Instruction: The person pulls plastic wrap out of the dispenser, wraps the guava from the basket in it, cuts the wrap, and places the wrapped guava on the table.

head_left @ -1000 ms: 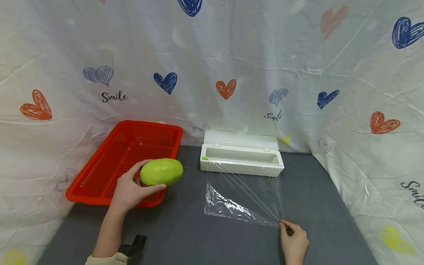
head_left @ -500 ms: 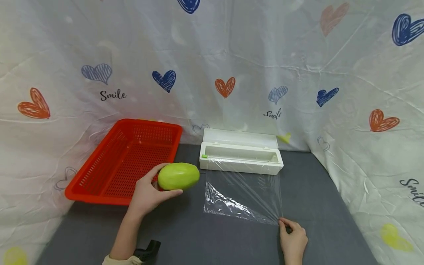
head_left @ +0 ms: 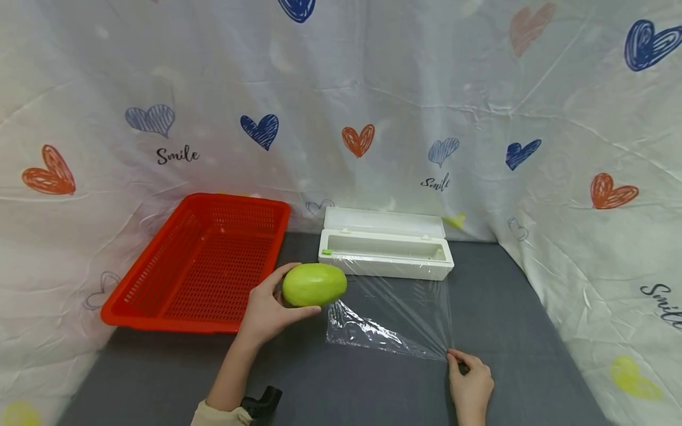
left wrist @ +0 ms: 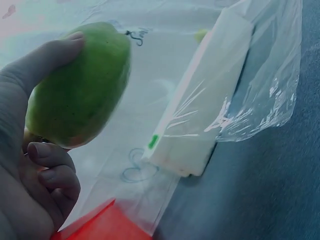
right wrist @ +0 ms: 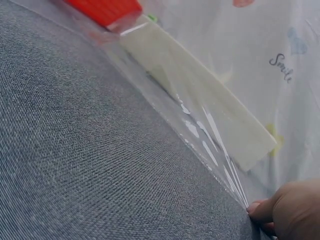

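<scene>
My left hand (head_left: 266, 310) grips a smooth, oval green fruit (head_left: 315, 285), thumb on one side and fingers on the other. It is held up between the red basket and the cling film, overlapping the film's left edge in the head view. In the left wrist view, the thumb lies across the green fruit (left wrist: 82, 85). My right hand (head_left: 470, 384) pinches the near right corner of the clear cling film (head_left: 394, 313), gathering creases there. The film runs out from a white dispenser box (head_left: 386, 269) whose lid stands open. The right wrist view shows the pinching fingertips (right wrist: 255, 207) at the corner.
A red plastic basket (head_left: 154, 322) with slotted walls stands at the left on the dark grey tabletop (head_left: 341, 390). Behind everything hangs a white curtain (head_left: 319, 89) printed with hearts. A green slider (head_left: 327, 252) sits at the box's left end.
My left hand has carried the green fruit rightward, from over the basket's near right corner to the film's left edge. My right hand keeps its pinch on the film corner, nearly still.
</scene>
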The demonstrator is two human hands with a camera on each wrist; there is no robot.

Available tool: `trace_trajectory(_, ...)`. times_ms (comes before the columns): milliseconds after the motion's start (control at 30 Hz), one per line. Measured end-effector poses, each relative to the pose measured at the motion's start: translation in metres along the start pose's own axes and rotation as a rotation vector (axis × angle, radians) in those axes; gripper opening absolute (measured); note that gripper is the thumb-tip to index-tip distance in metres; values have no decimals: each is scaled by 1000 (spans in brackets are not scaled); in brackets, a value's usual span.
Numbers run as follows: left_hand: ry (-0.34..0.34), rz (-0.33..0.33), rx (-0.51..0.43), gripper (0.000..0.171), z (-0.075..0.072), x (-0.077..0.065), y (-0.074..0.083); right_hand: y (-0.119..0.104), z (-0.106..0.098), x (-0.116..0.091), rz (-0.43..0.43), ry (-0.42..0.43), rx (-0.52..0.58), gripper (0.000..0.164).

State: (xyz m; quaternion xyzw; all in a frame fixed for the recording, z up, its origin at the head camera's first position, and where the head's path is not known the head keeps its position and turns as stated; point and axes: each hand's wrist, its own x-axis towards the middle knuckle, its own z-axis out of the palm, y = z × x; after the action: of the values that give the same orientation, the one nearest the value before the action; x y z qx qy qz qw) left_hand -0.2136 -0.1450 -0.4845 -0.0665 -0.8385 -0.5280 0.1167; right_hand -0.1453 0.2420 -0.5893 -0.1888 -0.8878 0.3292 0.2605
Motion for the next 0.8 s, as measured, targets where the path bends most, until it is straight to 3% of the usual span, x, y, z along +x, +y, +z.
trace_trajectory(467, -36, -13, -106, 87, 40, 17, -4, 1, 1, 1, 18, -9, -2, 5)
trace_trajectory(800, -90, -13, -107, 81, 77, 34, -1, 0, 0, 2, 35, -24, -3, 5)
